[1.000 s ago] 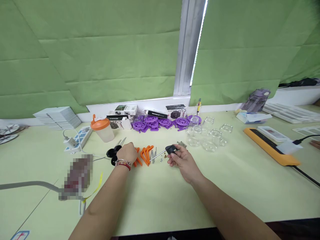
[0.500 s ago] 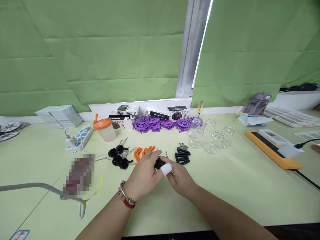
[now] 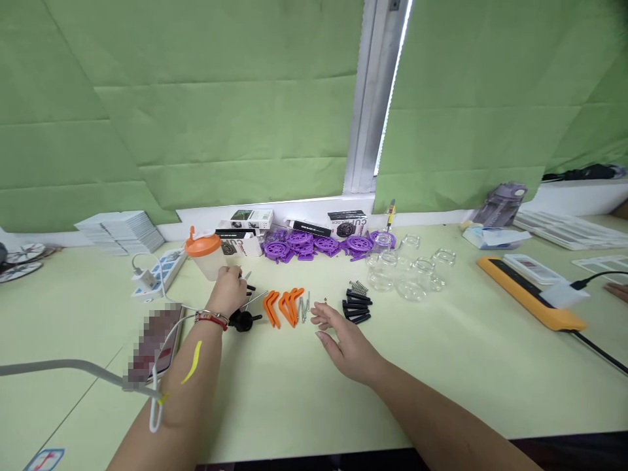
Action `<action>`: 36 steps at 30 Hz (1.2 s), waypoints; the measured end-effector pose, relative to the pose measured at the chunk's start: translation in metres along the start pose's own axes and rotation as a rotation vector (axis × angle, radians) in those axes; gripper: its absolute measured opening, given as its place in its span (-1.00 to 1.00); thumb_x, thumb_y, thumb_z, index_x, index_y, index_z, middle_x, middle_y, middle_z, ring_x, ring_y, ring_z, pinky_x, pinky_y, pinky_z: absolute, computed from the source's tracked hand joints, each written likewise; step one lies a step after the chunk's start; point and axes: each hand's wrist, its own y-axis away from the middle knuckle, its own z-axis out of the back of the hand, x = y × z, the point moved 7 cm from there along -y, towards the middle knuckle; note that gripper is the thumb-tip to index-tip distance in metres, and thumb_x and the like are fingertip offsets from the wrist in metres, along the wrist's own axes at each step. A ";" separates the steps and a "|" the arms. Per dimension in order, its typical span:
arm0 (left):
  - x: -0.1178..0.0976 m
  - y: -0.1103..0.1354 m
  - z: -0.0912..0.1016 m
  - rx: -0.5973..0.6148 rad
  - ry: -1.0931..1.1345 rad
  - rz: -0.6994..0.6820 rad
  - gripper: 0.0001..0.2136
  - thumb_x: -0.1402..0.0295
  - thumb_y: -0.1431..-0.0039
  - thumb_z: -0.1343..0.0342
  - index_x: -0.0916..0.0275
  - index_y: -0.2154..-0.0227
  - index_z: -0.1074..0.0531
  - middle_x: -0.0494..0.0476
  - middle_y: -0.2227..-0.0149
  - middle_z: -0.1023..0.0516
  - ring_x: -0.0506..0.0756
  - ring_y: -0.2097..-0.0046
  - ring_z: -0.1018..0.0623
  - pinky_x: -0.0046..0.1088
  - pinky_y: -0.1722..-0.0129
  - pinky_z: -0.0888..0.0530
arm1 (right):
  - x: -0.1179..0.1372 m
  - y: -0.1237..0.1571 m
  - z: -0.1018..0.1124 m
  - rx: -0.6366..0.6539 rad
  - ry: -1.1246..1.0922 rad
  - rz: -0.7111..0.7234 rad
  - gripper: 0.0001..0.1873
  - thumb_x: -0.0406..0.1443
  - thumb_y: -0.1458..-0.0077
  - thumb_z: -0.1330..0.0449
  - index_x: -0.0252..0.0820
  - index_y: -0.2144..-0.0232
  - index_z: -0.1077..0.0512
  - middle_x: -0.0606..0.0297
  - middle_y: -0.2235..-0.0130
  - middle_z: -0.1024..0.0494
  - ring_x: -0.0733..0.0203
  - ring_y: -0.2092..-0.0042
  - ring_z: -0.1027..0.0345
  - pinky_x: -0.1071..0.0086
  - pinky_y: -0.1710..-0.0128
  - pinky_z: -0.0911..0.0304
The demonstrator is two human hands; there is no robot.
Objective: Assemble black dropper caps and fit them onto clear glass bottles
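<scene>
My left hand is closed over the group of black round parts with metal rods, its fingers curled around one of them; the hand covers most of that part. A second black round part lies just below the wrist side. My right hand hovers over the table with fingers apart and nothing in them. Between the hands lie V-shaped orange pieces and thin metal pins. To the right of my right hand are black tapered pieces and small springs.
Purple wheel-like parts and cup-holder boxes line the back. Clear glass-like cups stand right of centre. An orange-lidded cup, a power strip, a phone and a grey cable are at left; an orange power strip is at right.
My hands have come apart from the black part they held together. My left hand has moved left to the black parts; my right hand has opened. The metal pins are now uncovered.
</scene>
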 end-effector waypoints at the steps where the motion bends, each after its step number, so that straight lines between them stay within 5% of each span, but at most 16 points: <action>1: 0.005 -0.003 -0.007 0.027 -0.023 -0.006 -0.68 0.52 -0.10 0.12 0.40 0.12 -0.42 0.35 0.11 -0.40 0.19 0.11 -0.51 -0.28 0.03 -0.41 | -0.001 0.000 0.000 0.010 -0.003 -0.009 -0.46 -0.37 -0.23 0.04 -0.08 -0.23 0.00 0.07 -0.13 -0.36 0.15 -0.07 -0.34 0.13 -0.03 -0.33; 9: 0.015 -0.006 -0.034 0.089 -0.182 -0.073 -0.65 0.53 -0.08 0.12 0.35 0.10 -0.43 0.36 0.05 -0.45 0.27 0.03 -0.47 -0.23 0.07 -0.40 | -0.010 -0.002 0.000 0.048 -0.031 -0.084 -0.46 -0.38 -0.21 0.02 -0.12 -0.22 -0.03 0.08 -0.11 -0.38 0.18 -0.03 -0.35 0.15 -0.02 -0.32; 19: 0.007 0.003 -0.040 0.162 -0.274 -0.209 -0.69 0.45 -0.09 0.11 0.27 0.16 -0.46 0.30 0.02 -0.48 0.27 -0.05 -0.42 -0.08 -0.01 -0.27 | -0.014 -0.003 0.001 0.097 -0.007 -0.157 -0.53 -0.35 -0.21 0.00 -0.16 -0.17 -0.15 0.10 -0.02 -0.44 0.20 0.07 -0.38 0.19 0.03 -0.34; 26: -0.001 0.010 -0.027 0.072 -0.228 -0.239 -0.58 0.42 -0.17 0.17 0.28 -0.07 -0.34 0.37 -0.15 -0.36 0.27 -0.18 -0.33 0.02 -0.13 -0.15 | -0.010 -0.003 -0.004 0.192 0.133 -0.120 -0.62 -0.32 -0.23 0.03 -0.20 -0.07 -0.31 0.10 -0.01 -0.48 0.17 0.03 -0.37 0.23 0.02 -0.33; 30: -0.058 0.055 -0.009 -0.166 -0.076 -0.511 -0.48 0.32 -0.26 0.18 0.38 -0.26 -0.07 0.44 -0.25 -0.20 0.27 -0.29 -0.16 -0.02 -0.20 -0.09 | 0.001 0.001 -0.011 0.300 0.331 0.017 -0.54 -0.21 -0.25 0.02 -0.26 -0.14 -0.28 0.06 -0.20 -0.31 0.07 -0.23 -0.11 0.12 -0.23 -0.04; 33: -0.102 0.115 -0.018 -0.126 -0.080 -0.859 -0.38 0.18 -0.28 0.14 0.29 -0.32 0.11 0.39 -0.34 0.00 0.29 -0.36 0.03 -0.01 -0.25 0.01 | 0.006 0.015 -0.015 0.405 0.497 0.079 -0.24 -0.02 -0.20 -0.01 -0.29 -0.31 0.03 0.03 -0.36 0.10 -0.08 -0.37 0.32 -0.06 -0.31 0.31; 36: -0.104 0.163 -0.035 -0.007 -0.141 -0.991 -0.24 -0.02 -0.21 0.10 0.26 -0.34 0.20 0.37 -0.37 0.13 0.32 -0.36 0.07 -0.02 -0.26 0.03 | -0.006 0.040 -0.003 0.393 0.667 -0.022 -0.07 0.09 -0.17 0.04 -0.29 -0.35 0.29 0.00 -0.38 0.39 -0.23 -0.36 0.60 -0.23 -0.26 0.48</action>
